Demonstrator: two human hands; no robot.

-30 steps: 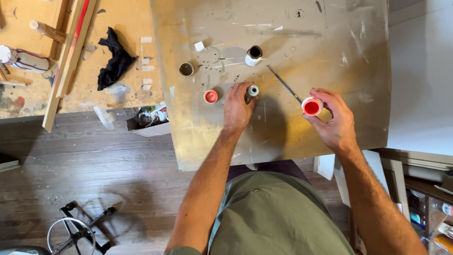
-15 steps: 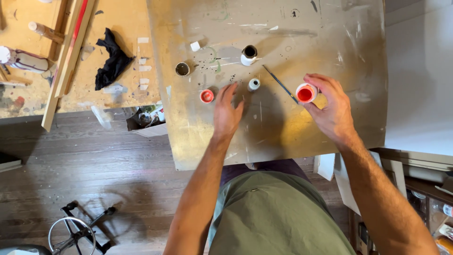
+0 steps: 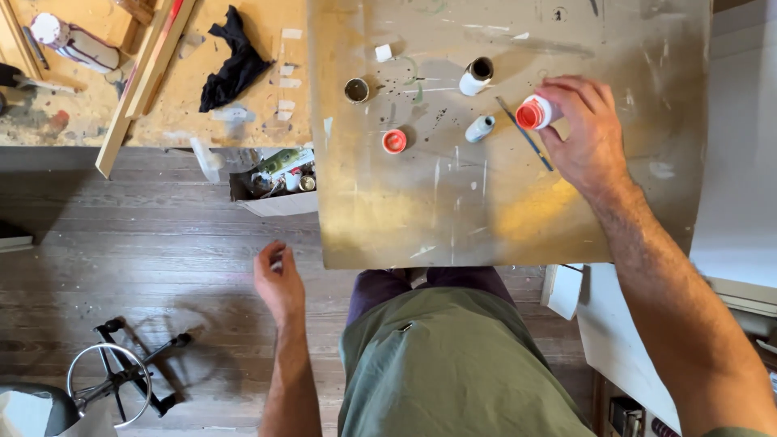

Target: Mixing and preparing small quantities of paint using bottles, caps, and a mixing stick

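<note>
The paint-streaked brown board (image 3: 502, 202) lies flat over a wooden floor. My right hand (image 3: 587, 137) grips the small red-topped white paint bottle (image 3: 536, 112) upright so nothing spills; my left hand (image 3: 279, 283) hangs off the board, fingers loosely open, empty.

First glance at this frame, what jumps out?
The right hand grips a small white bottle with a red-orange opening at the right of the paint-marked board, next to a thin brush. A red cap lies on the board, left of a small white bottle on its side. The left hand hangs empty off the board, over the wooden floor.
</note>
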